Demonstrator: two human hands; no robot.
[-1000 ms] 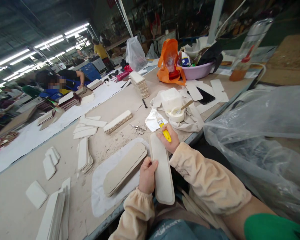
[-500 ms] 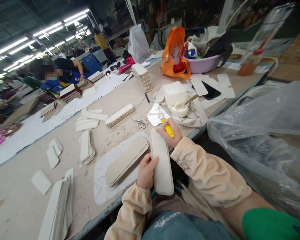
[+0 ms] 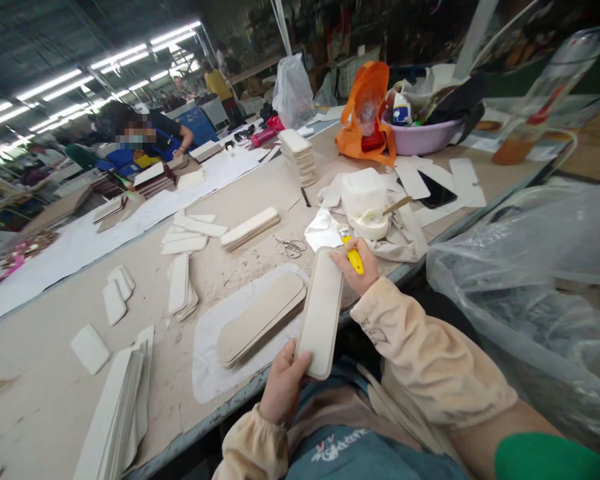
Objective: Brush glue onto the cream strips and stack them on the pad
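Gripping a cream, round-cornered panel (image 3: 321, 313) seems the step: left hand (image 3: 283, 383) nearer, right hand (image 3: 365, 270) beyond, also clasping yellow-handled brush (image 3: 354, 256); next should need steadiness.

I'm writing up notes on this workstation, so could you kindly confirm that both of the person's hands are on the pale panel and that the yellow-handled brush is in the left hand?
Not quite: the head view shows the yellow-handled brush in the right hand, not the left hand. Both hands are indeed on the pale panel.
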